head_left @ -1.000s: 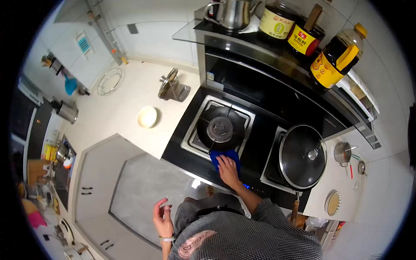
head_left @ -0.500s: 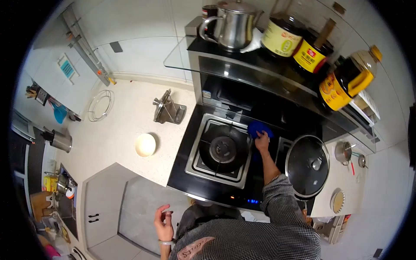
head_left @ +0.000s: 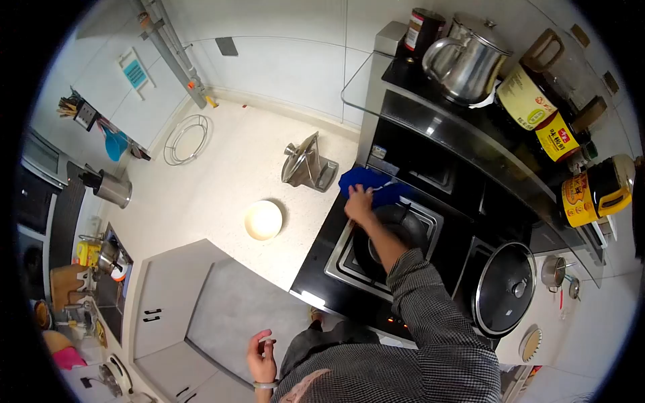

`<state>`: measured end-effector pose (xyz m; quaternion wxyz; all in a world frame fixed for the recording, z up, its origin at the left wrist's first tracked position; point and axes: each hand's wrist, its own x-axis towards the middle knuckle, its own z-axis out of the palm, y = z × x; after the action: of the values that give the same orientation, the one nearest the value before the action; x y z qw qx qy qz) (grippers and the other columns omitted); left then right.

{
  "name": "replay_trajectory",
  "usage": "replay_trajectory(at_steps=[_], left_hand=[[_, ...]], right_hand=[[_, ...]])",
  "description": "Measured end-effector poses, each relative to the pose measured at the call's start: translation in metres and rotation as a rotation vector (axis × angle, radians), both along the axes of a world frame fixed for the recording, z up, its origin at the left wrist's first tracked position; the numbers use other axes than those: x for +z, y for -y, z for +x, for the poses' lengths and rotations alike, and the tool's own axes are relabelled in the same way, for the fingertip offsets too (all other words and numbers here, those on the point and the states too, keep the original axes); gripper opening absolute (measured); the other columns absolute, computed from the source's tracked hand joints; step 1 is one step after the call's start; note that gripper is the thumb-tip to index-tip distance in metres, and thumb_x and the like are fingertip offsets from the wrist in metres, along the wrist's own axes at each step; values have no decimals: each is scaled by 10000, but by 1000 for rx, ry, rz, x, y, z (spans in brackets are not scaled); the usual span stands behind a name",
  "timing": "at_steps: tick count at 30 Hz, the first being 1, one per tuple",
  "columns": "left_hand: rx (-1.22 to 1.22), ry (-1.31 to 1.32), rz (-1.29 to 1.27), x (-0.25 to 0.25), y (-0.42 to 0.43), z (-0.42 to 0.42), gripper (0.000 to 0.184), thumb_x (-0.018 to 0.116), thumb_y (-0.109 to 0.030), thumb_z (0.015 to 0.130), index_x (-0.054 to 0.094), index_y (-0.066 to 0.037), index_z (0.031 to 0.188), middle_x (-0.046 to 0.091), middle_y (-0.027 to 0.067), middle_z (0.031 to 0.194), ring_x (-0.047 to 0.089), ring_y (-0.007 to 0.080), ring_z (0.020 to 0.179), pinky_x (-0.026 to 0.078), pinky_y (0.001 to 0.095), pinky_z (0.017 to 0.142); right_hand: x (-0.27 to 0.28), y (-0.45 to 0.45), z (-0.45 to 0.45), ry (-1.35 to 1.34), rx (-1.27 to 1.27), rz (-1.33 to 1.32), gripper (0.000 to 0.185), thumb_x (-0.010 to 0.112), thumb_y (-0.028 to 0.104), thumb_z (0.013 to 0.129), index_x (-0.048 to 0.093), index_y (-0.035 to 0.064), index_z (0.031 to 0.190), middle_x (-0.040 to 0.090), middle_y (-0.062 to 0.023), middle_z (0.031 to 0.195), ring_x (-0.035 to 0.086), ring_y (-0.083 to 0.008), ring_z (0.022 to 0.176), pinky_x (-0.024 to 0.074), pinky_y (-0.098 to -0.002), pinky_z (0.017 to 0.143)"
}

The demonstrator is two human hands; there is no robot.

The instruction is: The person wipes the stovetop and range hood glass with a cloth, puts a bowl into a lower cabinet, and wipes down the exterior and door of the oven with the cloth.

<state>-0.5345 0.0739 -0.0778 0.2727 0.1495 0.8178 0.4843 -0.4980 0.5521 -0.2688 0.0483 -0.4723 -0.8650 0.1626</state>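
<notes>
My right hand (head_left: 359, 203) presses a blue cloth (head_left: 366, 185) onto the black glass stove top, at the back left corner behind the left burner. Its fingers are closed on the cloth. My forearm passes over the left burner (head_left: 403, 232) and hides part of its steel surround. Away from the stove, my left hand (head_left: 262, 356) hangs in front of the cabinets with bent fingers apart, holding nothing. On the right burner stands a large pan with a glass lid (head_left: 507, 289).
A cream bowl (head_left: 263, 220) and a metal stand (head_left: 309, 164) are on the counter left of the stove. Above the stove, a glass-edged shelf holds a steel kettle (head_left: 467, 60) and several sauce bottles (head_left: 594, 191). A small saucepan (head_left: 553, 272) stands at the right.
My right hand has moved the blue cloth leftward along the back of the stove, from the burner's right side to the back left corner. The camera view has turned.
</notes>
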Motion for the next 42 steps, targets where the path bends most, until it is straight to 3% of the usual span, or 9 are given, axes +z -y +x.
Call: replay_trajectory(at_steps=[13,15,17,19,23,29,31,34,42], left_hand=[[-362,70,-32,-28,-34,-45,239,546,-84,916,594,-39,1146,612,115,1064,621,207,919,486,300,812],[-488,-234,-19,-56,-45,-40,297,542,-84,919,549,-39,1213,579,145,1136,589,238,1008,458,317,877],[-609,-547,10,-62,-66,-21,362,538,-83,923,503,-39,1280,547,174,1209,556,268,1098,431,335,943],[-542,-362,252,-61,-93,-3,429,526,-68,925,425,-22,1339,485,208,1286,486,305,1196,373,359,1012],[-618,38,319,-63,-162,-17,478,535,-24,897,383,1,1350,475,216,1309,461,339,1231,348,373,1044],[-999,-648,450,-94,-352,-58,571,591,48,778,441,-72,1315,471,200,1296,424,405,1214,362,447,1020],[-1190,-878,174,-157,-380,-77,502,623,-178,832,479,-97,1306,451,132,1364,383,369,1277,344,473,1028],[-1218,-935,144,-155,-337,-68,458,513,-365,913,531,-85,1274,437,103,1402,335,356,1323,296,507,1057],[-1556,-1145,129,-150,-243,-44,389,605,-269,829,593,-134,1194,523,60,1288,433,301,1213,330,441,1029]], right_hand=[[27,314,58,-421,274,-507,395,629,38,779,616,0,1171,496,-152,1111,516,-282,1004,436,-400,865],[34,302,61,-578,-153,-1473,326,655,88,798,660,22,1117,558,-85,1162,552,-187,1024,450,-341,855],[85,288,63,-569,-396,-1625,339,636,104,864,619,43,1197,555,-59,1238,531,-152,1100,448,-313,904],[90,289,68,-1261,-316,-1935,442,586,134,922,475,40,1339,553,-49,1219,542,-154,1094,431,-307,963],[119,275,96,-1119,-357,-1400,569,512,326,972,323,80,1449,441,-86,1401,411,-179,1275,334,-356,1064],[122,294,190,-1121,-604,-1201,354,525,273,961,565,72,1249,630,-63,1120,586,-145,984,442,-293,874],[111,320,217,-1128,-676,-1204,343,535,288,955,588,81,1223,648,-55,1075,589,-139,942,446,-302,854],[99,348,253,-1283,-882,-1138,291,555,241,937,612,69,1165,663,-54,971,613,-148,848,473,-290,762],[93,376,265,-1306,-1052,-1141,274,524,179,923,595,40,1149,646,-73,954,607,-163,817,466,-275,740]])
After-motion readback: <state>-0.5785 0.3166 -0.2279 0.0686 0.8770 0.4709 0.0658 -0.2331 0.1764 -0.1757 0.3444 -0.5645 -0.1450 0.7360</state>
